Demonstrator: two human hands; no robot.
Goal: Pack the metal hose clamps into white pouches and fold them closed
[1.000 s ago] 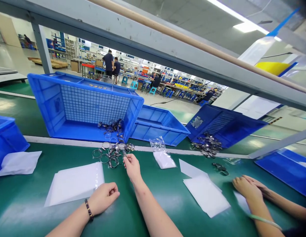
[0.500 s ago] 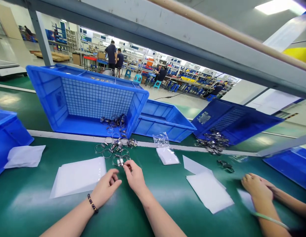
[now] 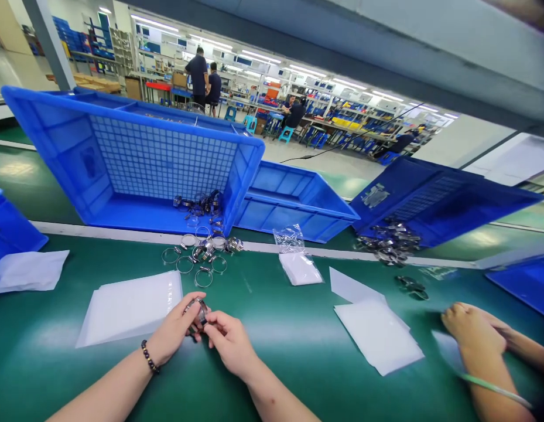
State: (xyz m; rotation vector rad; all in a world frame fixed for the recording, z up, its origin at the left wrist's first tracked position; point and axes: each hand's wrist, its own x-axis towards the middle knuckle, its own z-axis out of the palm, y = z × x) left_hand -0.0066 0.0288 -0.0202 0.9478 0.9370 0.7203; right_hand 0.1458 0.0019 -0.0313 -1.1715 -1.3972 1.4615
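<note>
Several metal hose clamps (image 3: 202, 310) are bunched together between my two hands, above the green table. My left hand (image 3: 177, 328) is closed around their left side, with the thumb on top. On the right side, the fingertips of my right hand (image 3: 230, 340) pinch the same clamps. How many there are is partly hidden by my fingers. Just beyond lies a loose pile of hose clamps (image 3: 204, 252), rings flat and tilted. A stack of clear plastic bags (image 3: 131, 305) lies left of my left hand.
A tipped blue crate (image 3: 135, 217) with clamps inside stands behind the pile, beside another blue crate (image 3: 293, 220). A small bag packet (image 3: 300, 269) and more bags (image 3: 377, 334) lie to the right. A co-worker's hands (image 3: 474, 328) are at the far right, near another clamp heap (image 3: 390, 243).
My right hand has taken hose clamps from the near edge of the pile and drawn them toward me. My left hand has closed on them too. The view has shifted slightly.
</note>
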